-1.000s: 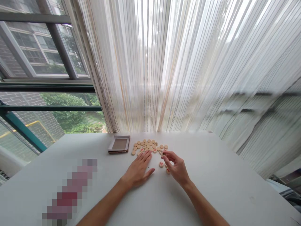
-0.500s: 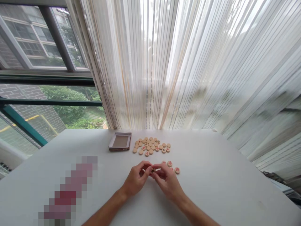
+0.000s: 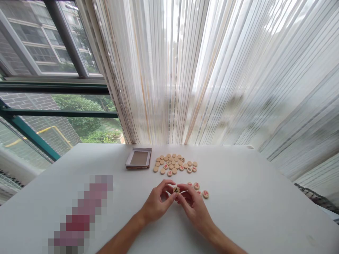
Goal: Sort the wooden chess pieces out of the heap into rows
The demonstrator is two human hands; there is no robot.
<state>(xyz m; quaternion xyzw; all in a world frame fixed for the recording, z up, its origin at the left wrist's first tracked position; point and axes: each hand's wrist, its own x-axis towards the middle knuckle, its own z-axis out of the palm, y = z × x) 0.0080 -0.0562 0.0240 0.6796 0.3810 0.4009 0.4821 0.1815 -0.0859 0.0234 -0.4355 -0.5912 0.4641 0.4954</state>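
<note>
Through the head camera I take the shallow box [image 3: 140, 158] as my landmark: a flat, open rectangle with white, card-like walls and a brownish floor, near the far edge of the smooth, matt white table [image 3: 251, 201]. The piece being handled, a pale, round, wood-like disc [image 3: 176, 190] with a black character, lies nearer to me than the box and to its right. I see it pinched between both hands: the left hand [image 3: 159, 203] grips its left side with thumb and fingers, the right hand [image 3: 194, 204] its right side, and the marked face is tilted up toward me.

Just right of the box spreads a loose cluster of matching discs [image 3: 171, 166], thick and smooth-edged. Most show plain faces; a few carry red or black characters. Farther right of the box and closer to me, four red-marked discs [image 3: 196, 185] lie beside the right hand, which partly covers some of them.

Beyond the box hangs a sheer, striped curtain [image 3: 225, 70] in long vertical folds; to the box's left, I make out rough brickwork [image 3: 66, 121] outside.
</note>
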